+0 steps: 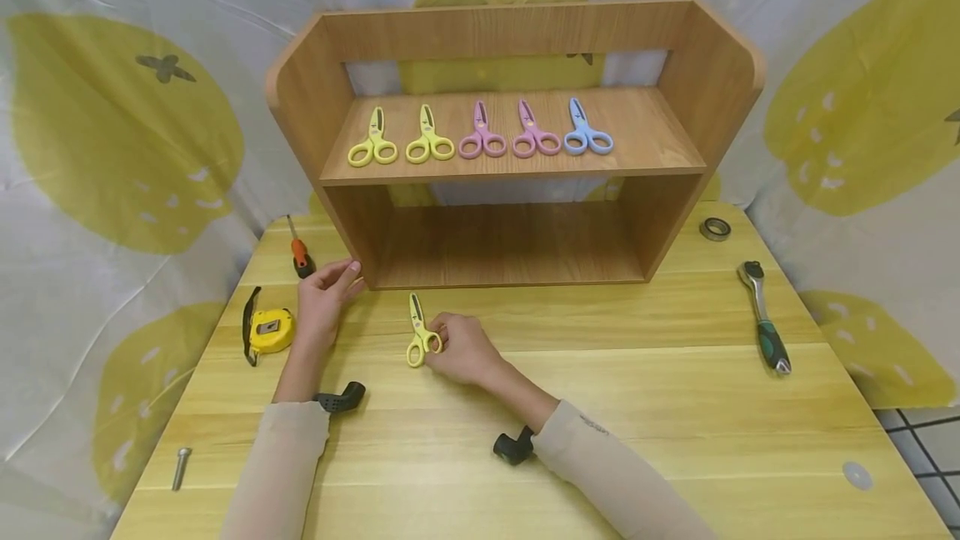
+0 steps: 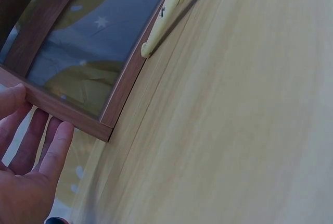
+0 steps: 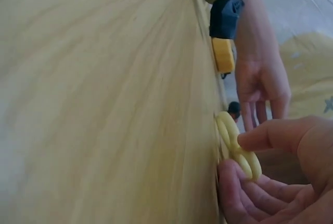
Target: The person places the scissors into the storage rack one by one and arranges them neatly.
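With thumb and fingers my right hand (image 1: 463, 348) pinches a pair of yellow scissors (image 1: 417, 319) by the handle loops. Its blades point toward the shelf; in the right wrist view the yellow loops (image 3: 229, 135) show between thumb and fingers. My left hand (image 1: 321, 298) rests at the lower left front corner of the wooden shelf (image 1: 513, 176), its fingers fairly straight against the side panel (image 2: 67, 112). Lined up on the upper board are two yellow scissors (image 1: 427, 136), two pink scissors (image 1: 481, 132) and one pair of blue scissors (image 1: 583, 130), tips to the back.
Left of the shelf lie an orange-and-black screwdriver (image 1: 299, 250), a yellow tape measure (image 1: 272, 330) and a bolt (image 1: 181, 468). On the right are a bearing ring (image 1: 715, 229), a ratchet wrench (image 1: 765, 319) and a pale round disc (image 1: 857, 476). A lemon-patterned curtain (image 1: 120, 132) hangs behind.
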`<control>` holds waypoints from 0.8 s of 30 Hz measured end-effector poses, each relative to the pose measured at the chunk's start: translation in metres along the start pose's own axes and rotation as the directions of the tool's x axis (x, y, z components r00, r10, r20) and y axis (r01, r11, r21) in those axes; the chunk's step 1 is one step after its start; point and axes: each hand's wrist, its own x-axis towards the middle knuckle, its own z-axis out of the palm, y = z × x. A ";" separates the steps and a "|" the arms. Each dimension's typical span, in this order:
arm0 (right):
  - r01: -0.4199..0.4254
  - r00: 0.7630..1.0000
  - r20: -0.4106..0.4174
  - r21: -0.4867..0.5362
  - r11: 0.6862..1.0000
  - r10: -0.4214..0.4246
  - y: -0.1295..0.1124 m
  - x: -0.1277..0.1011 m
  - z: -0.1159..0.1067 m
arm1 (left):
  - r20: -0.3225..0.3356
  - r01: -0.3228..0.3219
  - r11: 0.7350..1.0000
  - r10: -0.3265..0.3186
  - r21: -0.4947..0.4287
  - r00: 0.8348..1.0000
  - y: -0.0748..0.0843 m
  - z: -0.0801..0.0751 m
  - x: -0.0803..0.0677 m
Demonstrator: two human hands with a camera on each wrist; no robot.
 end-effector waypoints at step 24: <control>0.086 0.996 -0.044 0.263 0.961 -0.078 -0.003 -0.055 -0.082 | 0.001 0.018 0.999 -0.018 0.031 1.000 0.003 0.001 -0.002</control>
